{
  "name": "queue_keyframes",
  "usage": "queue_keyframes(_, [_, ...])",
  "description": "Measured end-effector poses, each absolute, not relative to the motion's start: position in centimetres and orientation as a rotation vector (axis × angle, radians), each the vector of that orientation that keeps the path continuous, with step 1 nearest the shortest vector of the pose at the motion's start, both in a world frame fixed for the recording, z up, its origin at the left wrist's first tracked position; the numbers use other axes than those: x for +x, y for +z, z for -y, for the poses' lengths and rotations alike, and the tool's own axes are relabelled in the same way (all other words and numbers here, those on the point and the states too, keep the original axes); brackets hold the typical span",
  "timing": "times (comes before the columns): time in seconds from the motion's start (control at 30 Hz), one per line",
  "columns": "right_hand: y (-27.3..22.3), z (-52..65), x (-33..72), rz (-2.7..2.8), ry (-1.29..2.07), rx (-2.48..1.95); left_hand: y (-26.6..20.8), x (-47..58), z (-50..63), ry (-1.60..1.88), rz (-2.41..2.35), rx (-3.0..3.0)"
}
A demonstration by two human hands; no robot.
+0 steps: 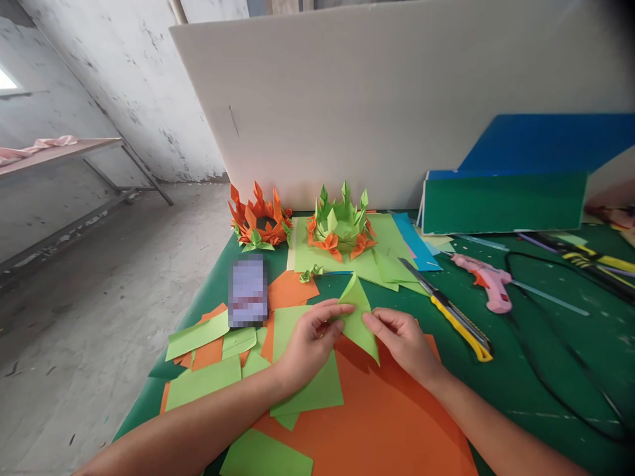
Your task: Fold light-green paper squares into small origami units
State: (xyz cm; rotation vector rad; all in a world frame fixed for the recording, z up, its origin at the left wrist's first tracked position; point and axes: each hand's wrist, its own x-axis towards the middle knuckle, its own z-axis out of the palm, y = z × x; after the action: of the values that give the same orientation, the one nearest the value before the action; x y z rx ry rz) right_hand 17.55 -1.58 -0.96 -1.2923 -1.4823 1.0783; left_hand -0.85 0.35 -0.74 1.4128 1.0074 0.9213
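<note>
- Thing in hand: green paper piece, center of frame, looks folded into a roughly triangular shape; exact fold layers can't be told.
- Long axis: steep, one tip pointing to the upper center, other tip down and slightly right.
- Left hand: just left of center, fingers pinching the piece's left side, thumb below the index finger; left edge of the paper partly hidden by the fingers.
- Right hand: right of center, thumb and fingers closed on the piece's right edge.
- Key relation: paper sits directly between the two sets of fingertips, long axis running crosswise to the line joining the hands; both tips stick out free, above and below the grips.
- Nearer hand: neither, both in contact; left fingers reach farther across the face, right only at the edge.
- Under it: large orange sheet, lower center, shadow on it; piece looks lifted off, not lying flat.
- Nearby: yellow cutter knife, right of the right hand, apart from it; green paper crown upper center, beyond the upper tip, not touching.
</note>
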Motion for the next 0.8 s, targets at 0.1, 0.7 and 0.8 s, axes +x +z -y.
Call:
queue_keyframes(0.1, [-0.8,1.7,17.6,1.521,1.134,-1.252,-0.3,-1.0,-0.8,1.027,-1.082,1.347])
queue_keyframes(0.7, [-0.9,1.7,18.3,1.572,1.265,-1.109,0.3,-0.9,-1.1,0.970,-0.985,1.160])
queue_keyframes(0.8, [-0.9,1.5,18.3,1.532,1.260,-1.120,0.3,-0.6,-0.7,0.884,-0.912,1.225])
